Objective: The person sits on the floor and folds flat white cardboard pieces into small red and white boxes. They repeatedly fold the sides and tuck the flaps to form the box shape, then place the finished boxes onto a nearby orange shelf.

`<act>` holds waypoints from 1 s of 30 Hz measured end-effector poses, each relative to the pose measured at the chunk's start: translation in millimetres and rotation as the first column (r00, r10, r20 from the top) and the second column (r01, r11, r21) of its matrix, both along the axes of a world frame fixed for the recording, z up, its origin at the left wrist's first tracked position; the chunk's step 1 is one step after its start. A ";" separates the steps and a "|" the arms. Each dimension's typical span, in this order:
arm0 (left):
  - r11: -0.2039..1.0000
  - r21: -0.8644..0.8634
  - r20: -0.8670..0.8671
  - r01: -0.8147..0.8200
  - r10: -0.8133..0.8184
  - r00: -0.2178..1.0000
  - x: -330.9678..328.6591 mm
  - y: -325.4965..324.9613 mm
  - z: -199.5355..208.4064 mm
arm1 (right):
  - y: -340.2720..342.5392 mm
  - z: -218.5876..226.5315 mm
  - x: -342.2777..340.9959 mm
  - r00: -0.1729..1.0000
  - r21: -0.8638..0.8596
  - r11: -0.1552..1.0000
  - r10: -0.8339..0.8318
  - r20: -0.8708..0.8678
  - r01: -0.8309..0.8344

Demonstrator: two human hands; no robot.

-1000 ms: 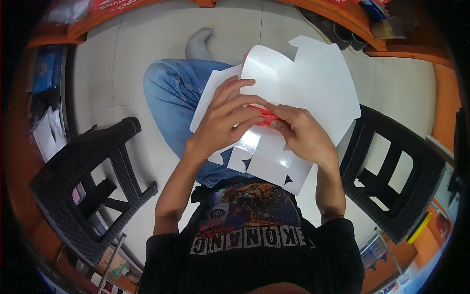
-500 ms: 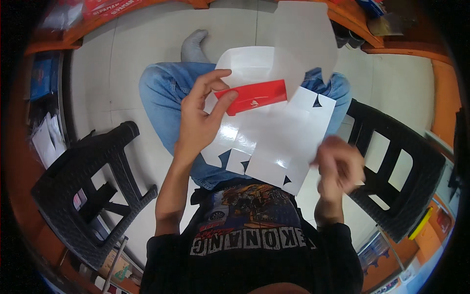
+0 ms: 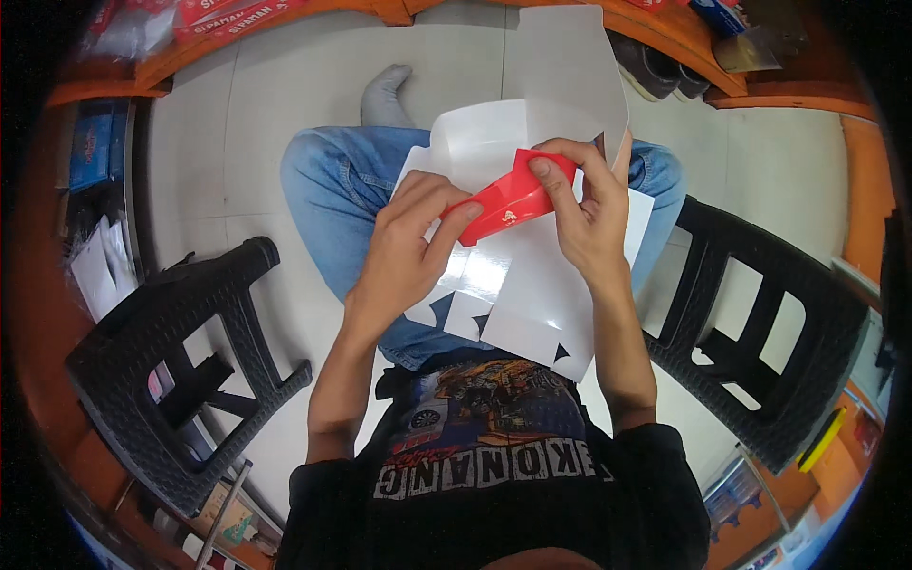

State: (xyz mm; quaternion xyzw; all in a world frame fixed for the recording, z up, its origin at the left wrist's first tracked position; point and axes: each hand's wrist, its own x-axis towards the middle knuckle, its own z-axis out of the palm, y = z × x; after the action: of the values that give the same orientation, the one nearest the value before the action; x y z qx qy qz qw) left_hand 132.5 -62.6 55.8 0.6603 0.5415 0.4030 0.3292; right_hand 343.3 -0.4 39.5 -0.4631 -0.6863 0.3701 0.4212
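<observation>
Between my hands is a small red folded card piece (image 3: 508, 207) with a tiny pale mark on its face. My left hand (image 3: 410, 231) pinches its left end between thumb and fingers. At the upper right end my right hand (image 3: 591, 204) grips it, thumb in front and fingers behind. Beneath lies a large white glossy box blank (image 3: 532, 290) across my lap, creased and with cut notches along its near edge. Its far flaps stand partly raised, the tallest one (image 3: 570, 71) at the far right.
Black plastic stools stand on both sides, one on the left (image 3: 180, 380) and one on the right (image 3: 760, 323). Orange wooden shelving (image 3: 380, 11) runs along the far side, holding red printed packaging (image 3: 223, 17). Dark shoes (image 3: 655, 71) sit under it at the far right.
My right hand has come up from the lower right and taken hold of the red card's right end. The card is now bent, and the tall white flap has shifted left.
</observation>
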 end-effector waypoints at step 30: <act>0.956 0.272 -0.136 -0.110 0.151 0.979 36.7 22.8 39.0 | -45.1 29.7 -7.1 0.973 -0.087 0.980 0.188 0.131 -0.177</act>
State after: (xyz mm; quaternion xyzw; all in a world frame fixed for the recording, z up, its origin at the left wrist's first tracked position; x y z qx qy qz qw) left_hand 169.2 -39.8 94.8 0.6902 0.5496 0.4395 0.1684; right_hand 336.2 -45.5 69.2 -0.4382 -0.7393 0.3995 0.3190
